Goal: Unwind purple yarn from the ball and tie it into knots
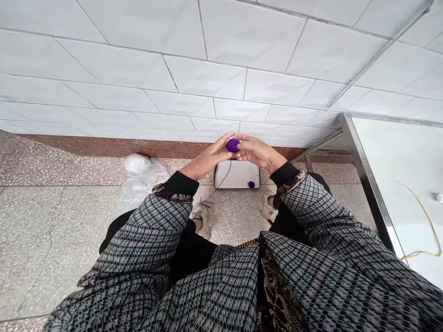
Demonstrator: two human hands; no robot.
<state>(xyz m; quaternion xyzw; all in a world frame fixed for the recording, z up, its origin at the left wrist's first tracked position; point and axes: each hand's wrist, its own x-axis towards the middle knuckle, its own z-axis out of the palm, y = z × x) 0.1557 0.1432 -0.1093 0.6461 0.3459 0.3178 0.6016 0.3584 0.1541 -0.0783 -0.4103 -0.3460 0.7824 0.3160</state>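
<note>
A small purple ball of yarn is held between my two hands, in front of the tiled wall. My left hand grips it from the left, thumb and fingers against the yarn. From the right, the fingers of my right hand close on the same ball. A dark strand of yarn hangs down from it toward the floor by my left shoe. Below my hands lies a shallow white box with a dark rim. A second, smaller dark purple yarn ball sits in its near right corner.
White yarn balls and a clear plastic bag lie on the speckled floor at left. A metal-edged white table stands at right, with a yellow cord on it. My shoes flank the box.
</note>
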